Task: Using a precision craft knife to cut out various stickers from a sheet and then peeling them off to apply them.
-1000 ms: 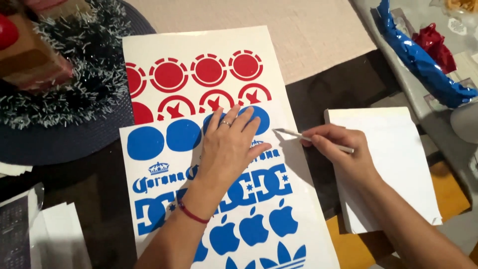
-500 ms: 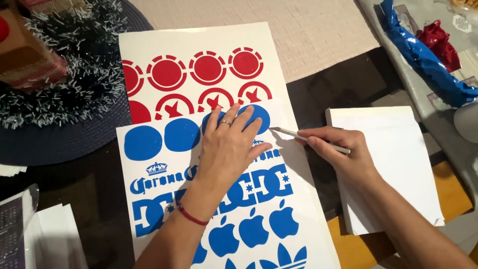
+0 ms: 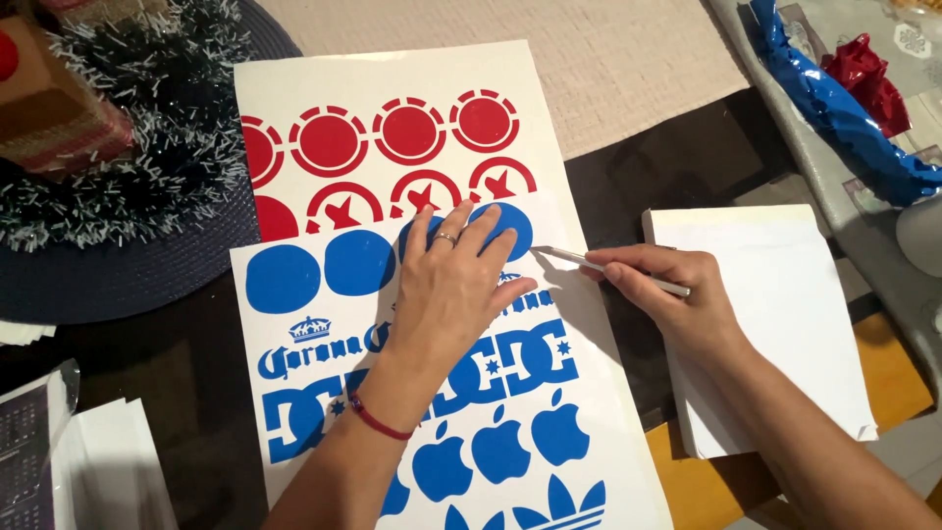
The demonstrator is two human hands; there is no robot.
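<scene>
1. My left hand [image 3: 446, 294] lies flat, fingers spread, on the blue sticker sheet [image 3: 324, 393], pressing it to the dark bench [image 3: 628, 196]. It grips nothing; it only holds the sheet down.
2. My right hand [image 3: 677, 299] is closed in a pen grip around a thin metal tool [image 3: 608, 267] whose tip touches the sheet's right edge, just beside the blue disc [image 3: 510, 231] by my left fingertips.
3. The blue sheet overlaps the lower part of a red sticker sheet [image 3: 392, 118]; both lie flat in the middle of the bench.
4. I judge the sheet light and limp, with glossy backing that would slide easily (hence the flat palm). The cut shapes look thin and likely to crease or tear, so I would lift one by its edge with the tip, not pinch it.
5. The tool looks stiff and slim; holding it low, near the point, gives the best control.
6. A white pad [image 3: 785, 324] lies just right of my right hand, and a tinsel wreath [image 3: 128, 186] sits at far left.
</scene>
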